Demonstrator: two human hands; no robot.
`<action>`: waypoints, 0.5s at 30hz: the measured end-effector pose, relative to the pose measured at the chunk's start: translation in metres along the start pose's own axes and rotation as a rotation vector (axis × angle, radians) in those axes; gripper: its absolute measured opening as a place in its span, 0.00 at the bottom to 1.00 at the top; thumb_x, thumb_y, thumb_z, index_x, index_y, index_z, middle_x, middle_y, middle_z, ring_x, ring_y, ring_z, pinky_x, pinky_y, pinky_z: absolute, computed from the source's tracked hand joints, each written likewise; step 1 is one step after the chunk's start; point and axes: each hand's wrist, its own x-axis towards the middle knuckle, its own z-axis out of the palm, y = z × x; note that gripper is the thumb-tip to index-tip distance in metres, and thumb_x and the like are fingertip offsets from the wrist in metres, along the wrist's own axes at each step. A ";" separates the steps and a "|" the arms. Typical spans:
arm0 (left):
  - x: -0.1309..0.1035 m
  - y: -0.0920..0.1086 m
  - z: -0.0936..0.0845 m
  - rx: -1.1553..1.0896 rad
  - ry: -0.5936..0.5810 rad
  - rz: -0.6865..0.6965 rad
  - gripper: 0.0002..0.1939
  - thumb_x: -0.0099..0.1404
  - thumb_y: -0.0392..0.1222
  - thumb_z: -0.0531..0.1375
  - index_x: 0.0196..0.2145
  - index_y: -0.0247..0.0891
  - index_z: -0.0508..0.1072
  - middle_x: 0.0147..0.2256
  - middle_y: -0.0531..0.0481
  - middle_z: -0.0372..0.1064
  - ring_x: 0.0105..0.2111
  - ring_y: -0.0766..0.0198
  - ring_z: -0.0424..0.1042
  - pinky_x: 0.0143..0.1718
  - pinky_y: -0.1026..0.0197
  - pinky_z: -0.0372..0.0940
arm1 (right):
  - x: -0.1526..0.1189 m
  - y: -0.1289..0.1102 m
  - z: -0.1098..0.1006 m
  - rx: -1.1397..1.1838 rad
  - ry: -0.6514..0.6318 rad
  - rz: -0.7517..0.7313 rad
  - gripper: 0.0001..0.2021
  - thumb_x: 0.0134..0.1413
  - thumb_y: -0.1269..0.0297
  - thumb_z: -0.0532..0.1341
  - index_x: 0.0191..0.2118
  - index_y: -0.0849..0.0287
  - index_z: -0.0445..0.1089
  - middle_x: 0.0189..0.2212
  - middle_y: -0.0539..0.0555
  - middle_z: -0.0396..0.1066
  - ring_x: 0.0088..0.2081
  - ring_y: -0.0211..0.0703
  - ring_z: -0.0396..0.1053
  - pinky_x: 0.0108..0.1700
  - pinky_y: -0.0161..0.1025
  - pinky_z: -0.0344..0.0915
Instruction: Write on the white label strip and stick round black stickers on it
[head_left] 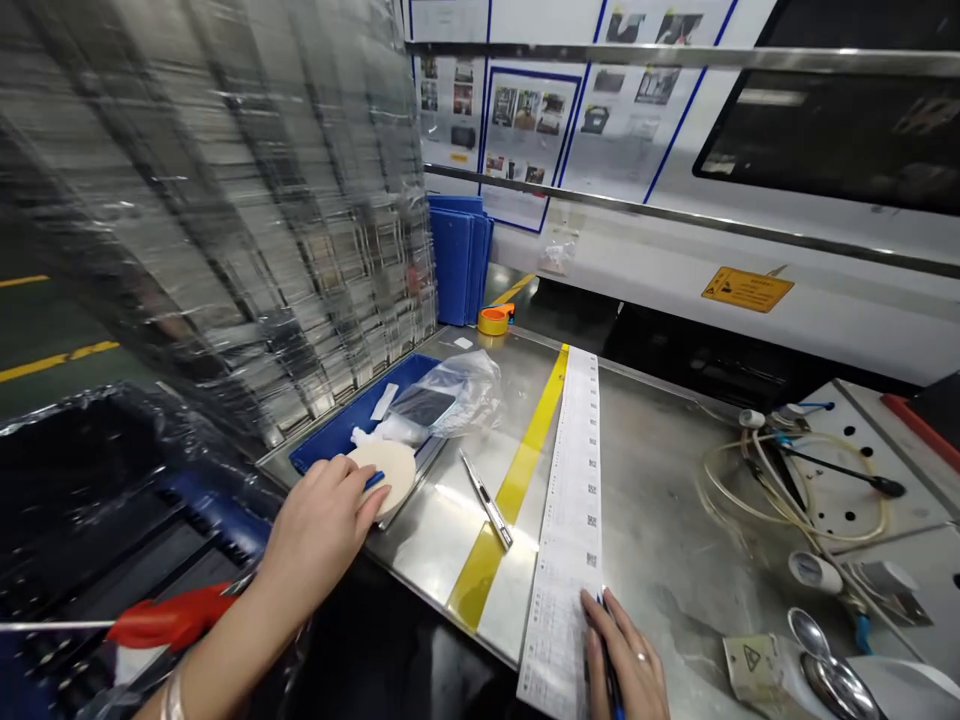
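My left hand is closed, thumb and fingers pinched around a small blue piece on top of a round cream-coloured disc. Whether the piece is joined to the disc I cannot tell. The disc is at the near corner of a blue tray. A dark pen with a blue end is held in my right hand, whose fingertips rest on a long white strip of printed labels with square codes. Between the hands lies a utility knife on the metal table.
A clear plastic bag covers part of the tray. Yellow tape runs across the metal table. A tape roll stands behind, near blue boards. Wrapped stacks rise at left; tubing and gauges crowd the right.
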 end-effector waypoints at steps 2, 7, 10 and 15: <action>0.004 -0.007 -0.001 0.017 -0.017 0.010 0.14 0.69 0.44 0.56 0.37 0.30 0.77 0.31 0.42 0.68 0.33 0.50 0.65 0.36 0.48 0.64 | 0.001 0.001 0.002 0.007 0.021 -0.005 0.18 0.71 0.57 0.50 0.60 0.53 0.66 0.57 0.62 0.71 0.58 0.61 0.69 0.53 0.55 0.65; -0.005 0.038 -0.009 -0.336 0.083 0.070 0.09 0.69 0.41 0.58 0.42 0.35 0.74 0.36 0.44 0.72 0.39 0.54 0.70 0.44 0.52 0.65 | 0.004 0.001 -0.001 0.016 0.017 -0.024 0.17 0.68 0.64 0.54 0.60 0.54 0.67 0.55 0.61 0.72 0.57 0.58 0.70 0.52 0.54 0.68; -0.026 0.109 0.008 -0.948 -0.042 0.024 0.06 0.66 0.40 0.61 0.42 0.44 0.73 0.38 0.52 0.75 0.40 0.62 0.75 0.44 0.62 0.68 | 0.007 -0.008 -0.009 0.070 0.022 0.036 0.16 0.67 0.67 0.54 0.56 0.54 0.70 0.53 0.60 0.74 0.56 0.56 0.70 0.54 0.54 0.68; -0.060 0.212 0.065 -1.504 -0.603 -0.167 0.05 0.70 0.44 0.54 0.39 0.42 0.68 0.39 0.48 0.78 0.44 0.59 0.78 0.48 0.59 0.72 | 0.016 -0.015 -0.022 0.349 -0.065 0.323 0.15 0.68 0.62 0.54 0.56 0.52 0.71 0.52 0.57 0.75 0.60 0.51 0.66 0.60 0.52 0.63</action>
